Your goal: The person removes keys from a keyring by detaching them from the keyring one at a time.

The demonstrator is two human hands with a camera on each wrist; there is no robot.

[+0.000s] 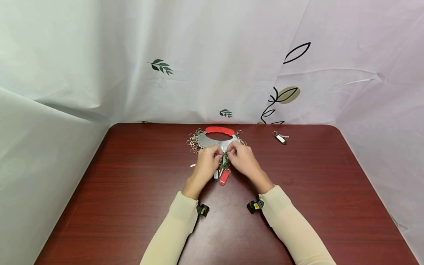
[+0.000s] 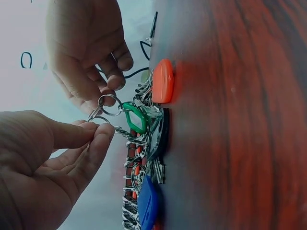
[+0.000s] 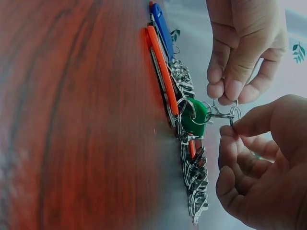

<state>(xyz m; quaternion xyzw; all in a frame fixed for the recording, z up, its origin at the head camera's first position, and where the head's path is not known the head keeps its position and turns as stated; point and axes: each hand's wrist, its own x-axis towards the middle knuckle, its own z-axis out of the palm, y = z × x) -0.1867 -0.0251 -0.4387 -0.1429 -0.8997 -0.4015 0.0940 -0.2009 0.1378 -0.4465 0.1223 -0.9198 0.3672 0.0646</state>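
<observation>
Both hands meet over a silver metal plate (image 1: 215,142) with a red handle (image 1: 219,130). My left hand (image 1: 208,159) pinches a small metal ring between thumb and forefinger. My right hand (image 1: 243,158) pinches a key ring (image 3: 235,115) beside it. The rings touch or interlink; which, I cannot tell. From them hangs a green key tag (image 2: 136,119). Below the hands lie a red key tag (image 1: 224,177) and a black key tag (image 1: 216,175) with keys. A blue key tag (image 2: 148,203) shows in the left wrist view.
Many metal rings (image 1: 193,141) line the plate's curved edge. Off to the right, a black key tag with a key (image 1: 281,138) lies alone on the dark red table (image 1: 132,206). White patterned fabric (image 1: 205,62) hangs behind the table.
</observation>
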